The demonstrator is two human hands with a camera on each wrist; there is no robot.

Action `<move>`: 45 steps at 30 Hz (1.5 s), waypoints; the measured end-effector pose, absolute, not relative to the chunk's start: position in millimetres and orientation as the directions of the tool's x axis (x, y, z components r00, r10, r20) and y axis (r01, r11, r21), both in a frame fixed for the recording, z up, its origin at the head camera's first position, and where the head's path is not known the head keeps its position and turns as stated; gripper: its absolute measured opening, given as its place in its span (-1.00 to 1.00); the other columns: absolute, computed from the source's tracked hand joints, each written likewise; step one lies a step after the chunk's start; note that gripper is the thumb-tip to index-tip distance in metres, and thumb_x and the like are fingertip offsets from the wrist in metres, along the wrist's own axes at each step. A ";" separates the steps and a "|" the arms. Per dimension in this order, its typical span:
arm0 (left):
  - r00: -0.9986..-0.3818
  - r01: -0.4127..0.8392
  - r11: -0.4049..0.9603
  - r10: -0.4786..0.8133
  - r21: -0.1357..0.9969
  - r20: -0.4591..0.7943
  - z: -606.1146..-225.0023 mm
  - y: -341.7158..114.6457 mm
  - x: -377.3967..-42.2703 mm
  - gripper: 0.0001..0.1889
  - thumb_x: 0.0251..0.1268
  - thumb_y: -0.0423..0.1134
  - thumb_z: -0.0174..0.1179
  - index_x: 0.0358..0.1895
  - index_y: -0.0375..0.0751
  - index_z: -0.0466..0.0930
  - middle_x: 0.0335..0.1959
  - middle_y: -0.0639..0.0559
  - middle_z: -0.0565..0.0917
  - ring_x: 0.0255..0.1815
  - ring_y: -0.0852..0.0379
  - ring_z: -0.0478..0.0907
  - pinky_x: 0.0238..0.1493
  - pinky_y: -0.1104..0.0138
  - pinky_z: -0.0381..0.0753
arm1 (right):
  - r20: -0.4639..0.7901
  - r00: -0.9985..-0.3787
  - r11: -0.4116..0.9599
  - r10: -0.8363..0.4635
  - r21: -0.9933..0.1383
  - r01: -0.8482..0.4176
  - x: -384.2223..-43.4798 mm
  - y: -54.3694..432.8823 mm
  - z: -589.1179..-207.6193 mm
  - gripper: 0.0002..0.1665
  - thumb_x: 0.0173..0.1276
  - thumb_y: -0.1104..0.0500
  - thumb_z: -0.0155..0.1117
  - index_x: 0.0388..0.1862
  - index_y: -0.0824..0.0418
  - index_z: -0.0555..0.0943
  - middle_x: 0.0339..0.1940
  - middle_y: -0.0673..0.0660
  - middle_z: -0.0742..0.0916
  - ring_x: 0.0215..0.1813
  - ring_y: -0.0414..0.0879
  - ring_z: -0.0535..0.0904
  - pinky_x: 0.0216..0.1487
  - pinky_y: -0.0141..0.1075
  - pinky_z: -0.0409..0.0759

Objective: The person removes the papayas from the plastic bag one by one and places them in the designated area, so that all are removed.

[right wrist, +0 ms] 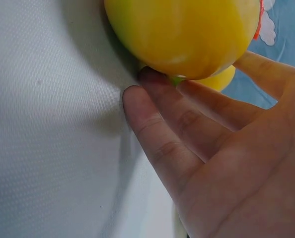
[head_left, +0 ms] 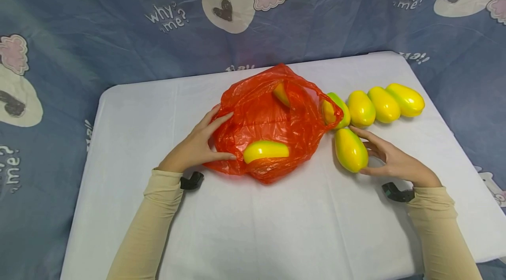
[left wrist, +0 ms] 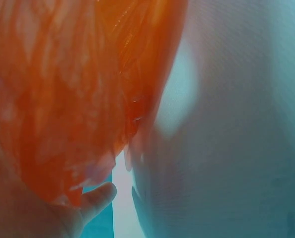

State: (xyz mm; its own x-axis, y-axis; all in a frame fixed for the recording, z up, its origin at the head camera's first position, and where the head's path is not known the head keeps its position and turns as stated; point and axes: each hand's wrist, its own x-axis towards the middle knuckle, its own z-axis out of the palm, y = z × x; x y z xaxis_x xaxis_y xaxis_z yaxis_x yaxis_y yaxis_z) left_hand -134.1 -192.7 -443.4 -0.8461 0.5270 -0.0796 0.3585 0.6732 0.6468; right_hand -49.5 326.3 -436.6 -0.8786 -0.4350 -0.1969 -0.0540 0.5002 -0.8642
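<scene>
A red plastic bag (head_left: pixel 265 117) lies spread on the white table with its mouth showing. Inside its near side sits a yellow mango (head_left: pixel 265 151); part of another yellow fruit (head_left: pixel 281 94) shows through a gap farther back. My left hand (head_left: pixel 199 141) rests on the bag's left edge, fingers spread and thumb straight along the film. Orange-red film (left wrist: pixel 63 109) fills much of the left wrist view. To the right of the bag, my right hand (head_left: pixel 389 157) holds a glossy yellow-green mango (head_left: pixel 351 150) between thumb and fingertips, close over the cloth.
Behind the held mango, a row of more mangoes runs rightward: one partly under the bag's handle (head_left: pixel 336 110), then others (head_left: pixel 361 108), (head_left: pixel 383 104) and the end mango (head_left: pixel 406 100). A blue printed curtain (head_left: pixel 118 20) hangs behind the white table (head_left: pixel 237 227).
</scene>
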 end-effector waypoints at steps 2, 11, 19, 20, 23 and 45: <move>-0.846 0.359 0.673 0.527 0.647 -0.080 -443.8 -192.7 -134.6 0.18 -0.10 0.38 0.54 0.64 0.42 0.06 0.74 0.14 -0.17 0.74 -0.16 -0.08 0.47 -0.32 0.35 | -0.195 -0.878 0.498 -0.437 -0.865 -0.055 -49.5 326.4 -436.4 0.27 0.13 0.36 0.56 0.71 -0.08 0.10 0.69 -0.03 0.23 0.40 -0.51 0.37 0.33 -0.74 0.32; -0.842 0.369 0.670 0.535 0.644 -0.073 -444.3 -193.0 -134.9 0.19 -0.11 0.41 0.53 0.65 0.39 0.06 0.74 0.14 -0.18 0.74 -0.16 -0.08 0.47 -0.33 0.34 | -0.215 -0.889 0.518 -0.403 -0.855 -0.028 -49.4 324.9 -435.0 0.27 0.11 0.32 0.60 0.69 -0.13 0.12 0.67 -0.05 0.26 0.39 -0.47 0.36 0.30 -0.74 0.35; -0.849 0.349 0.673 0.521 0.652 -0.084 -445.3 -193.4 -134.0 0.17 -0.12 0.42 0.52 0.64 0.45 0.07 0.74 0.20 -0.19 0.75 -0.12 -0.11 0.48 -0.31 0.34 | -0.209 -0.893 0.516 -0.397 -0.856 -0.029 -50.6 323.5 -435.5 0.25 0.13 0.32 0.59 0.69 -0.11 0.14 0.65 -0.08 0.27 0.39 -0.48 0.35 0.30 -0.74 0.35; -0.850 0.349 0.674 0.521 0.651 -0.084 -445.5 -193.3 -133.9 0.17 -0.11 0.42 0.52 0.64 0.45 0.07 0.74 0.20 -0.19 0.75 -0.12 -0.11 0.48 -0.31 0.34 | -0.207 -0.894 0.516 -0.398 -0.856 -0.031 -50.8 323.5 -435.7 0.25 0.13 0.32 0.59 0.69 -0.11 0.13 0.65 -0.09 0.27 0.40 -0.48 0.35 0.30 -0.74 0.35; -0.848 0.354 0.677 0.523 0.645 -0.083 -446.1 -193.1 -134.5 0.16 -0.10 0.43 0.51 0.63 0.48 0.05 0.74 0.20 -0.19 0.74 -0.14 -0.10 0.47 -0.32 0.35 | -0.207 -0.896 0.516 -0.394 -0.856 -0.029 -51.0 323.7 -435.7 0.25 0.12 0.33 0.60 0.69 -0.10 0.14 0.65 -0.08 0.27 0.41 -0.49 0.33 0.31 -0.75 0.33; -0.846 0.358 0.676 0.527 0.644 -0.083 -448.6 -191.8 -137.0 0.18 -0.11 0.40 0.54 0.64 0.44 0.07 0.74 0.16 -0.17 0.74 -0.17 -0.08 0.48 -0.33 0.33 | -0.265 -0.895 0.587 -0.358 -0.810 0.005 -55.9 325.3 -431.5 0.27 0.11 0.23 0.64 0.68 -0.21 0.13 0.65 0.00 0.28 0.40 -0.45 0.26 0.24 -0.77 0.28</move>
